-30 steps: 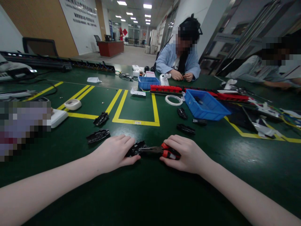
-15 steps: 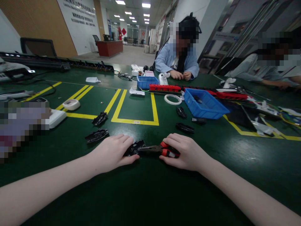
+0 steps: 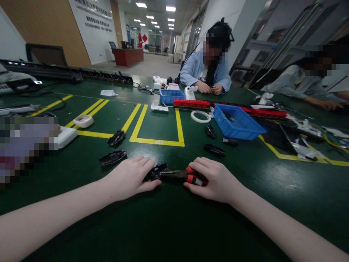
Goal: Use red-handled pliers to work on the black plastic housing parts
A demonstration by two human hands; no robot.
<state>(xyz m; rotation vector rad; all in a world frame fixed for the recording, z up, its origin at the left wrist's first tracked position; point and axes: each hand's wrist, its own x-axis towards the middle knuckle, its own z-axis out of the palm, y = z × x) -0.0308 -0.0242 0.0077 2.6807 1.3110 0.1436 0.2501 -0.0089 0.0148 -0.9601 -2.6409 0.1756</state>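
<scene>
Between thumb and fingers, my left hand (image 3: 137, 174) grips a black plastic housing part (image 3: 158, 171) low over the green table. My right hand (image 3: 211, 178) is closed around the red and black handles of long-nose pliers (image 3: 177, 174). The pliers' narrow jaws point left, and their tips meet the housing part; what they pinch there is too small to make out. Left of my left hand lie two similar black shells, one nearer (image 3: 112, 157) and one farther (image 3: 116, 138). Beyond my right hand are a long black piece (image 3: 214, 149) and a small black piece (image 3: 210, 131).
A blue bin (image 3: 237, 122) stands at the right, with a black cylinder (image 3: 230, 141) before it. A white tape ring (image 3: 201, 116), a tape roll (image 3: 83, 121) and a white box (image 3: 67, 136) lie about. A person (image 3: 205, 69) sits opposite; another sits at right.
The view has shifted very slightly. Both hands keep their grips, and the pliers' tips stay at the housing part with hardly any movement.
</scene>
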